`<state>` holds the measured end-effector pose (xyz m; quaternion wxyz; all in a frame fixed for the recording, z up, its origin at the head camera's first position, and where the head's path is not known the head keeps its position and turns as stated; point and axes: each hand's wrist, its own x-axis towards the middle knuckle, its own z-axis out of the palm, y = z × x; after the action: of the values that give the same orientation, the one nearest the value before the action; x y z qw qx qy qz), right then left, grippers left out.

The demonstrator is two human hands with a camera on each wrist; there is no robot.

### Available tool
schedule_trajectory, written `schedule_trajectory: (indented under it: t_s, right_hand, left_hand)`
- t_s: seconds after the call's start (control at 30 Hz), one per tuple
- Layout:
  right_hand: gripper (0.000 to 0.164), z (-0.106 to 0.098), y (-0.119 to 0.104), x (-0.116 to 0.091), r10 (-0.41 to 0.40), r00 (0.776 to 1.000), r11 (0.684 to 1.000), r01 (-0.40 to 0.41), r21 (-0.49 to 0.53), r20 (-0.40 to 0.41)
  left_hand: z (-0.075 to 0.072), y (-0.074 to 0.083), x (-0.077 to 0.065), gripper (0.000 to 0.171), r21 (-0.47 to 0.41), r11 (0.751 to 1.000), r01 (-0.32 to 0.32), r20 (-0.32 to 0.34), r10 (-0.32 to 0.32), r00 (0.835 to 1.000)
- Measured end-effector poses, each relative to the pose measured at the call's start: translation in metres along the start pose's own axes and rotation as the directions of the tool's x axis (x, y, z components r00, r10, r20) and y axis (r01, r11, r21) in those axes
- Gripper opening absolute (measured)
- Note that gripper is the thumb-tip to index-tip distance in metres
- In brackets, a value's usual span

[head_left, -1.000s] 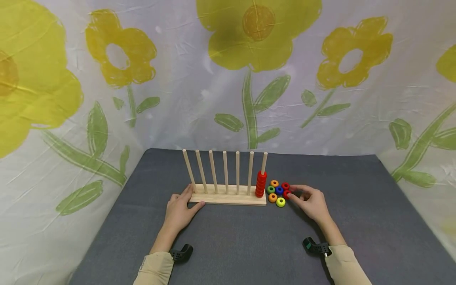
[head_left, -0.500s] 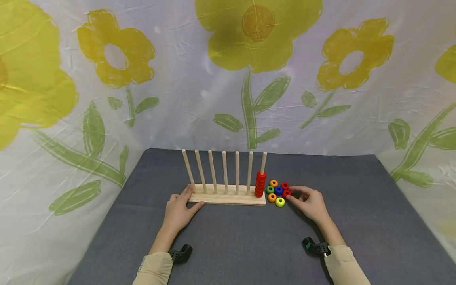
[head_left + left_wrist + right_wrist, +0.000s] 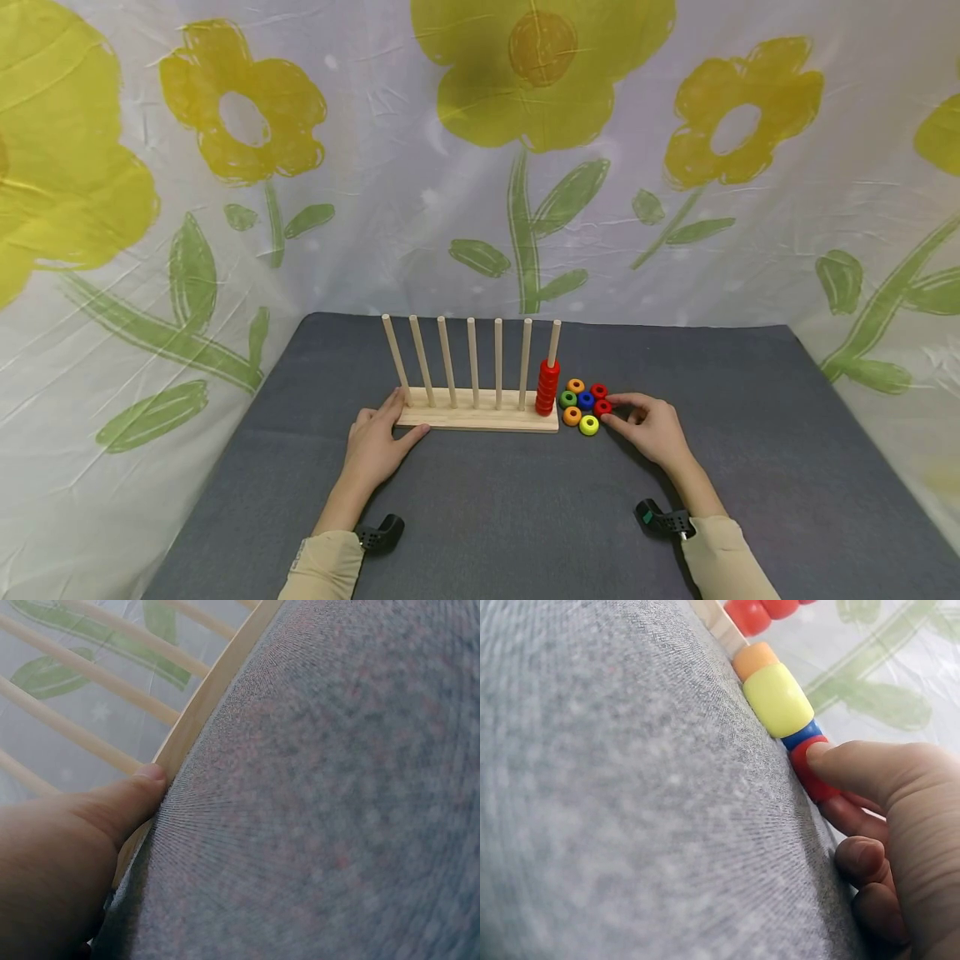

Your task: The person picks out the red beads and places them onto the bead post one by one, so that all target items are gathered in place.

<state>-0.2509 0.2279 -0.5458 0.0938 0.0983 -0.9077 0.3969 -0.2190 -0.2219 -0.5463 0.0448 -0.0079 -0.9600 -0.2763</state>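
Note:
A wooden bead rack with several upright pegs stands on the table, red beads stacked on its rightmost peg. My left hand holds the rack's left end; in the left wrist view the thumb lies against the front edge of the base, and the other fingers are mostly hidden. Right of the rack lies a cluster of loose beads. With thumb and fingertips, my right hand pinches a red bead at the cluster's right side. In the right wrist view that red bead sits low on the cloth.
Around the pinched bead lie another red bead, a blue bead, a green bead, a yellow bead and two orange beads. Dark grey cloth covers the table. Behind hangs a flower-printed curtain.
The scene shifts very slightly left with the head view. Both hands stay almost still, the left on the rack and the right at the same red bead.

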Motion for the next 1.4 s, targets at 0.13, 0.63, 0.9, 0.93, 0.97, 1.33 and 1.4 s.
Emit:
schedule_trajectory:
  t_s: [0.13, 0.63, 0.9, 0.93, 0.97, 1.33, 1.4]
  right_hand:
    - [0.03, 0.0004, -0.0001, 0.0006, 0.008, 1.0, 1.0, -0.008, -0.005, 0.003]
    - [0.03, 0.0004, -0.001, -0.0003, 0.001, 1.0, 1.0, -0.001, -0.006, -0.002]
    - [0.03, -0.0002, -0.0019, 0.0003, -0.005, 1.0, 1.0, 0.005, 0.0, -0.02]
    - [0.03, -0.0005, -0.0022, 0.0005, -0.006, 1.0, 1.0, 0.006, 0.003, -0.023]
    - [0.03, -0.0007, -0.0025, 0.0005, -0.006, 1.0, 1.0, 0.006, 0.006, -0.025]
    - [0.031, -0.0042, -0.0074, 0.0004, -0.029, 0.999, 0.999, 0.03, 0.039, -0.036]
    - [0.031, -0.0051, -0.0084, 0.0009, -0.033, 0.999, 0.998, 0.035, 0.047, -0.036]
  left_hand:
    - [-0.0006, 0.0001, 0.0, 0.088, -0.004, 1.0, 0.0, 0.001, 0.0, 1.0]
    - [-0.0005, 0.001, 0.0014, 0.088, -0.01, 1.0, 0.004, 0.005, -0.004, 1.0]
    - [-0.0007, 0.001, 0.0011, 0.088, -0.01, 1.0, 0.004, 0.009, -0.004, 1.0]
    - [-0.0007, 0.0011, 0.0011, 0.088, -0.01, 1.0, 0.004, 0.009, -0.004, 1.0]
    - [-0.0007, 0.0011, 0.0009, 0.088, -0.009, 1.0, 0.003, 0.009, -0.003, 1.0]
    - [-0.0003, 0.0019, 0.0008, 0.088, -0.01, 1.0, 0.008, 0.009, -0.008, 1.0]
    - [-0.0002, 0.0022, 0.0009, 0.088, -0.011, 1.0, 0.01, 0.008, -0.01, 1.0]
